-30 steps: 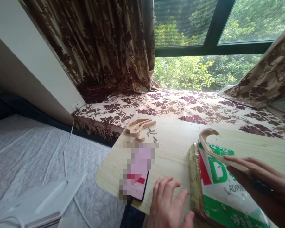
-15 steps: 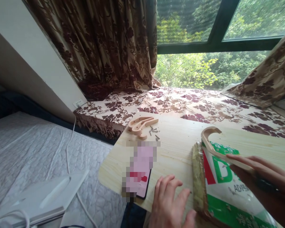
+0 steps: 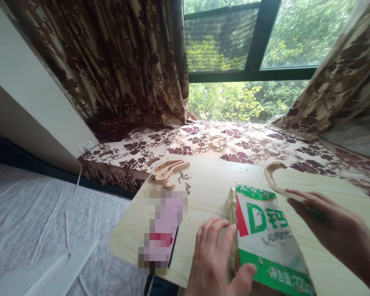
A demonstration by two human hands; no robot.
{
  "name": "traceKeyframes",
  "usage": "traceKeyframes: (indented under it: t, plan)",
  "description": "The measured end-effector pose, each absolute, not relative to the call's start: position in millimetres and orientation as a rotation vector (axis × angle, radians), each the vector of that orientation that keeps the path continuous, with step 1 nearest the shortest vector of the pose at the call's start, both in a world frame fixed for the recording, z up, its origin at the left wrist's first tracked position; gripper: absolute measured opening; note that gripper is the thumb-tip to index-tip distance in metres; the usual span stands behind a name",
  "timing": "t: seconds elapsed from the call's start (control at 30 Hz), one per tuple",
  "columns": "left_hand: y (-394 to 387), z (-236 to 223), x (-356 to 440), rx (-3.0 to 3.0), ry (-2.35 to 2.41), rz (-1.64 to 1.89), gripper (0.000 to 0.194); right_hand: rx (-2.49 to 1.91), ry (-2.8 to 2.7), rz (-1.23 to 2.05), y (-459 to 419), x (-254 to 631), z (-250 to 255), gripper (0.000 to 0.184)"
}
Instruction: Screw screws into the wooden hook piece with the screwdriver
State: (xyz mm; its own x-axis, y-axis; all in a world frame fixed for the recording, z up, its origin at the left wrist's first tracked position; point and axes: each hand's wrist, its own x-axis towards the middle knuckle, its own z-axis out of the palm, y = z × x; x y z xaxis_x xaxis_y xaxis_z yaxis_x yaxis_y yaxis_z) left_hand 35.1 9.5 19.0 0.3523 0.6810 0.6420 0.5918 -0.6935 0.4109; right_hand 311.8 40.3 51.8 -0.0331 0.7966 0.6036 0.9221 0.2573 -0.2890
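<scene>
My right hand (image 3: 323, 222) is closed around the straight end of a curved wooden hook (image 3: 269, 176). The hook's bent end points away from me, to the right of a wrapped package (image 3: 262, 242) printed in green, white and red. Against that package's left side lies my left hand (image 3: 212, 255), fingers stretched out and thumb apart, at its near left edge. Further back on the left, more wooden hooks (image 3: 170, 172) lie together on the table (image 3: 216, 176). Several small screws (image 3: 183, 180) are scattered beside them.
A phone (image 3: 165, 226), blurred out in part, lies on the table's left side with a cable at its near end. Left of the table is a bed (image 3: 43, 205) with a white panel (image 3: 52, 267) and a cord. Behind stand a floral-covered window seat (image 3: 209, 135) and curtains (image 3: 142, 61).
My right hand has carried the wooden hook from above the package to its right. My left hand has come against the package's left side. The view has shifted to the right.
</scene>
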Motion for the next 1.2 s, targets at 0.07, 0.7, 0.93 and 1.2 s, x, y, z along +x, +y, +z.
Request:
traceKeyframes:
  t: [0.07,0.7,0.93,1.2]
  plan:
    - [14,28,42,2.506,1.132,1.23,0.061,-1.612,-1.789,-0.173,52,313,46,0.035]
    - [-5,1,31,2.822,1.219,0.972,0.064,-1.314,-1.887,0.344,48,292,57,0.03]
    - [14,11,22,2.784,1.069,0.996,0.065,-1.194,-2.016,0.7,18,298,78,0.027]
    - [32,59,22,2.45,1.142,0.787,0.054,-1.303,-1.913,0.698,11,302,88,0.028]
